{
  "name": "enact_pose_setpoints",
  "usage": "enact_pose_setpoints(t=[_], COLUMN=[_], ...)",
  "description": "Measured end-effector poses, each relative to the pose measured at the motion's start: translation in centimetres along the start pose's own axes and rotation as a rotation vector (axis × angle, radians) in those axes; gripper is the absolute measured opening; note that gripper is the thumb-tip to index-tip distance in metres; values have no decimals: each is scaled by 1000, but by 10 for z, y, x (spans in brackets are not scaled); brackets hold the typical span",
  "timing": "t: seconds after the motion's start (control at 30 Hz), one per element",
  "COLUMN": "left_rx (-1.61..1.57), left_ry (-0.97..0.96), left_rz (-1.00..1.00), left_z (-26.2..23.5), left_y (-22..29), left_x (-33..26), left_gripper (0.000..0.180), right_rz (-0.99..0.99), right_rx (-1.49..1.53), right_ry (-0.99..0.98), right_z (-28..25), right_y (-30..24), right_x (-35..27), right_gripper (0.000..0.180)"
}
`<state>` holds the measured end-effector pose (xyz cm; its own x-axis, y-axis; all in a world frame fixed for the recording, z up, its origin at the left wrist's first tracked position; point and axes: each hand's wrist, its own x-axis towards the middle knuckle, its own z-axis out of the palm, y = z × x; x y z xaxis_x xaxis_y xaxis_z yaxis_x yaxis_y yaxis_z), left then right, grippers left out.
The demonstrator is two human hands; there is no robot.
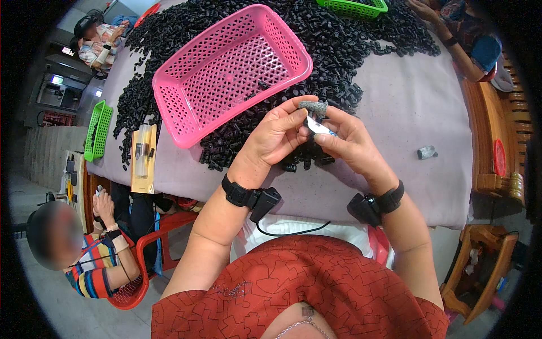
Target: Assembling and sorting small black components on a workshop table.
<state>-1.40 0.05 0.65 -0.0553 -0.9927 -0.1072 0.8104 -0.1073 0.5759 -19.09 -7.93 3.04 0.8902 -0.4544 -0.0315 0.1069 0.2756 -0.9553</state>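
My left hand (pixel 276 135) and my right hand (pixel 347 138) meet above the table's near edge, both pinching one small black part with a shiny silver piece (pixel 317 127) between the fingertips. A grey fabric cot (pixel 314 105) covers my right index fingertip. Right behind my hands lies a broad heap of small black plastic parts (pixel 339 51). A pink perforated basket (pixel 231 70) rests tilted on that heap, with only one or two parts inside. Black wrist devices sit on both forearms.
The table carries a lilac cloth (pixel 418 101). A small grey object (pixel 427 152) lies at the right. A yellow-backed packet (pixel 143 158) and a green basket (pixel 97 130) sit at the left edge, another green basket (pixel 353 8) at the far side. Other people sit left and far right.
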Motion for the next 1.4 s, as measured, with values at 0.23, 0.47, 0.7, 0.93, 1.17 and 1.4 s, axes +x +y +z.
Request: enact_pose_setpoints(t=[0.23,0.47,0.7,0.93,1.17,1.4], left_rx=[-19,-22,-36,-22,9,237], left_ry=[19,39,25,15,20,108], left_rz=[-13,-7,-8,-12,-20,107], left_z=[1,3,-1,0,2,17], left_y=[-2,0,1,1,0,3], left_x=[0,0,-1,-1,-1,-5], left_gripper=[39,39,39,37,35,32], right_rz=[5,8,25,-7,3,-18], right_rx=[20,48,31,47,7,55], right_ry=[48,-20,-30,-11,39,42], right_z=[-3,1,4,0,-2,-1], right_y=[5,0,-3,2,1,-2], right_x=[3,-2,-2,0,2,0], right_gripper=[43,51,55,47,42,41])
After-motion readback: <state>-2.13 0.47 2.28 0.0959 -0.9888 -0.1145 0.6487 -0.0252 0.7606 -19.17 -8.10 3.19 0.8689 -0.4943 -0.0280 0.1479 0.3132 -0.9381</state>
